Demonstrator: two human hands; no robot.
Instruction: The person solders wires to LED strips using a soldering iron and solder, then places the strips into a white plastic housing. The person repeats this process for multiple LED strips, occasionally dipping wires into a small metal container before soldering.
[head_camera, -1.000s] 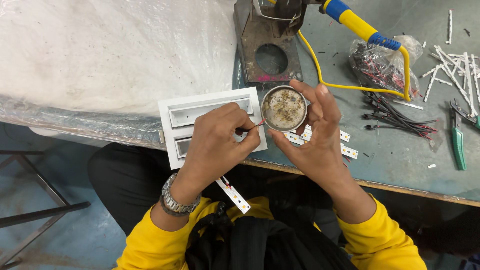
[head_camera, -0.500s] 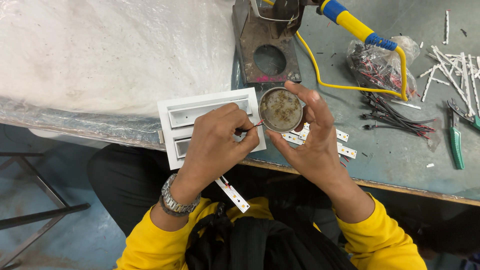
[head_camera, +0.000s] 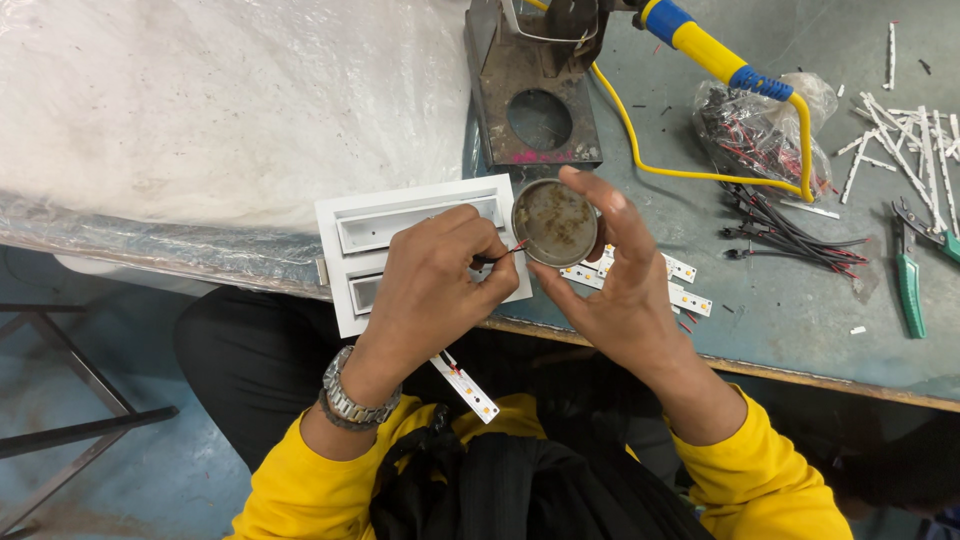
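Note:
My right hand (head_camera: 612, 285) grips a small round tin (head_camera: 555, 222) filled with brownish paste, holding it just above the table edge. My left hand (head_camera: 430, 290) pinches a thin red and black wire (head_camera: 502, 254), whose bare tip touches the tin's left rim. A narrow white LED strip (head_camera: 466, 386) sticks out below my left hand, towards my lap. Under my left hand lies a white rectangular housing (head_camera: 400, 222) with two long slots.
A rusty soldering stand (head_camera: 535, 100) sits behind the tin, with a blue and yellow soldering iron (head_camera: 705, 48) and its yellow cord. More LED strips (head_camera: 682, 285), a bundle of wires (head_camera: 790, 232), green cutters (head_camera: 912, 290) and white strip offcuts (head_camera: 905, 140) lie right. Crumpled plastic sheet (head_camera: 200, 110) covers the left.
The hands, wire and tin have stayed almost still; the view shifted very slightly.

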